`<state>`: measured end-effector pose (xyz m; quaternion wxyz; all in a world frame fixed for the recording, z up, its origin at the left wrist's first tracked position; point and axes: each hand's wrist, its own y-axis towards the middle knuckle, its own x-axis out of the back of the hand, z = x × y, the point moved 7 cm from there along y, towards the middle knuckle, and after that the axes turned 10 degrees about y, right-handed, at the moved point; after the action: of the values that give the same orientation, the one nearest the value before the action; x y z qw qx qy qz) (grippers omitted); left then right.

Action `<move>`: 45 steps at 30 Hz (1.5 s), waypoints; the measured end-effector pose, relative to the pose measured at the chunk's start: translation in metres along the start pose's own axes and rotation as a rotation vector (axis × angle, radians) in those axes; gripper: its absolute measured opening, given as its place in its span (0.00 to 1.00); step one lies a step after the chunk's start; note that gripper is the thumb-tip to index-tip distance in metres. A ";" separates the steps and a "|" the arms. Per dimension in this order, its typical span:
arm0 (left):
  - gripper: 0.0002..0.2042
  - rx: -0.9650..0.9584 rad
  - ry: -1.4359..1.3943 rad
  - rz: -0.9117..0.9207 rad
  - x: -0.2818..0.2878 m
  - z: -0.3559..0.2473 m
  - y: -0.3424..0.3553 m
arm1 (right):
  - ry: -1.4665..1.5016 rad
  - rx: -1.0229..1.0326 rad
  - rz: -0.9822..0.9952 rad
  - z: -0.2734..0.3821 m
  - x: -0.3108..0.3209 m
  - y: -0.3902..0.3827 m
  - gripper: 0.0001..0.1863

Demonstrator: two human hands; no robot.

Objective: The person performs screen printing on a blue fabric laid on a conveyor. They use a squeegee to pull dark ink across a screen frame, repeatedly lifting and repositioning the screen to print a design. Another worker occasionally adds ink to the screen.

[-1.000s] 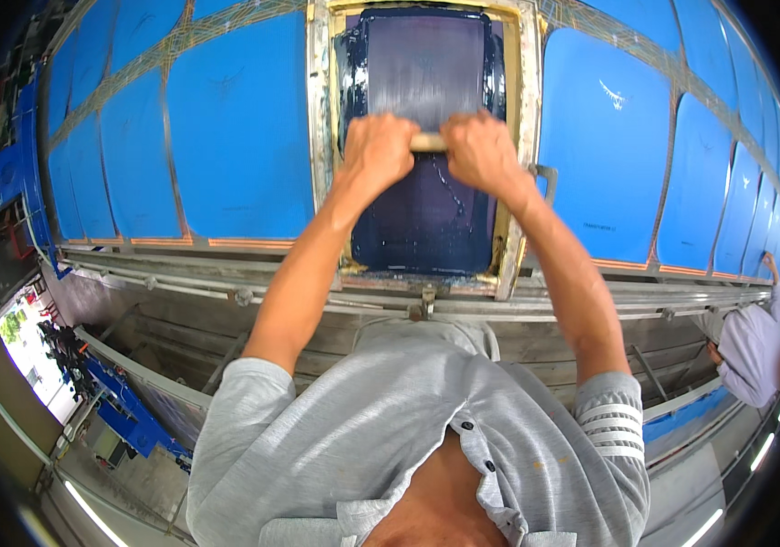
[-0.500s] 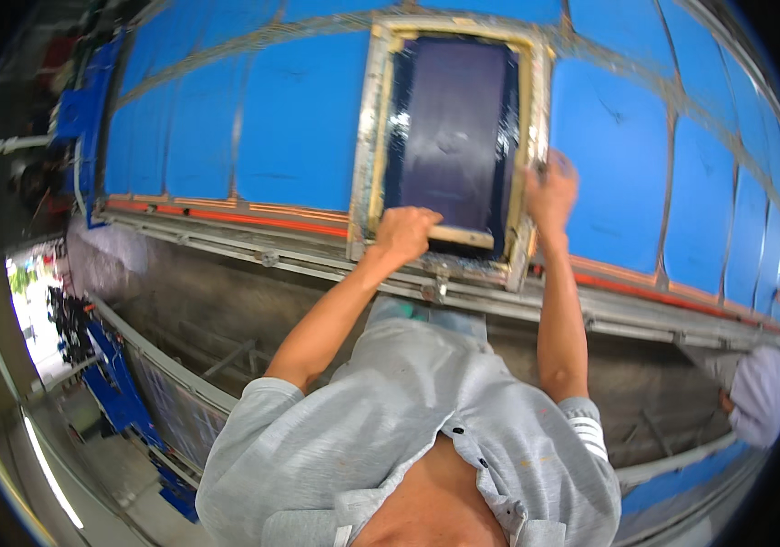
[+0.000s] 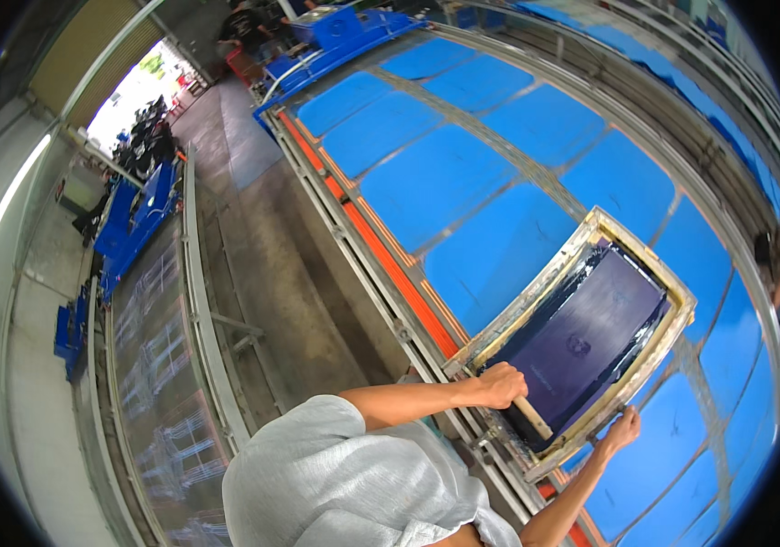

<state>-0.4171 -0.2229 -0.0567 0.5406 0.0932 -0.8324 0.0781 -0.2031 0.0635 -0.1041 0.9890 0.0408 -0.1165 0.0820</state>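
A screen-printing frame (image 3: pixel 680 318) lies tilted across the long table, its mesh (image 3: pixel 581 342) purple with dark blue ink along the sides. A faint round mark and lettering-like shape show through the mesh. My left hand (image 3: pixel 500 386) is closed round one end of a wooden squeegee (image 3: pixel 534 418), which lies at the near end inside the frame. My right hand (image 3: pixel 624 428) grips the outer right edge of the frame, fingers bent over it. The squeegee's blade is hidden from view.
Blue rectangular panels (image 3: pixel 444 173) cover the printing table, with a metal rail (image 3: pixel 381 305) and orange strip (image 3: pixel 399 289) along its near side. An aisle (image 3: pixel 271 273) separates it from a second table (image 3: pixel 157 365). A person (image 3: pixel 244 29) stands far off near blue machinery (image 3: pixel 335 29).
My view has swung to the left, so the frame now appears lower right and slanted. My left hand stays on the squeegee; my right hand, blurred before, now grips the frame's edge.
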 end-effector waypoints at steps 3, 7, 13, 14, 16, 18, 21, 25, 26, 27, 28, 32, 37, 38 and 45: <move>0.07 0.032 -0.050 -0.121 0.013 -0.004 -0.014 | 0.091 -0.142 0.042 0.004 -0.007 -0.008 0.18; 0.07 -0.031 -0.014 -0.041 0.074 0.019 -0.027 | 0.131 -0.193 -0.002 0.053 -0.034 -0.039 0.17; 0.18 0.038 -0.020 0.209 0.086 0.018 -0.024 | 0.178 -0.230 -0.024 0.059 -0.033 -0.034 0.14; 0.19 0.017 -0.021 0.172 0.085 0.016 -0.024 | 0.201 -0.231 -0.031 0.056 -0.032 -0.034 0.14; 0.19 -0.003 0.007 0.155 0.083 0.013 -0.020 | 0.131 -0.132 0.005 0.058 -0.028 -0.026 0.13; 0.18 -0.001 0.039 0.225 0.083 0.010 -0.022 | 0.001 -0.135 0.009 0.047 -0.019 -0.025 0.13; 0.06 0.004 -0.001 0.100 0.107 0.013 -0.031 | -0.117 -0.014 0.012 0.058 -0.036 -0.024 0.15; 0.17 -0.012 -0.033 0.071 0.101 0.016 -0.041 | -0.096 -0.118 -0.040 0.028 -0.037 -0.014 0.14; 0.17 -0.002 -0.013 0.085 0.094 0.020 -0.047 | -0.121 -0.096 -0.031 0.038 -0.045 -0.018 0.16; 0.17 0.005 0.004 0.102 0.091 0.022 -0.054 | -0.161 -0.104 -0.026 0.050 -0.049 -0.023 0.16; 0.17 0.019 -0.001 0.149 0.094 0.019 -0.052 | -0.188 -0.143 -0.039 0.052 -0.048 -0.025 0.17; 0.22 -0.023 0.050 -0.038 0.088 0.026 -0.041 | -0.328 -0.228 -0.008 0.071 -0.051 -0.029 0.19; 0.22 -0.104 0.114 -0.205 0.092 0.047 0.063 | -0.556 -0.013 -0.139 0.104 -0.051 -0.041 0.22; 0.21 -0.118 0.131 -0.225 0.093 0.052 0.091 | -0.606 0.099 -0.178 0.108 -0.053 -0.035 0.23; 0.08 -0.044 0.169 -0.066 0.126 0.098 0.289 | -0.493 0.589 0.264 0.222 -0.170 0.075 0.23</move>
<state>-0.6232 0.0265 0.0111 0.6130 0.1018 -0.7819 0.0497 -0.4285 0.0897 0.0753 0.8584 0.3254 -0.3260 0.2258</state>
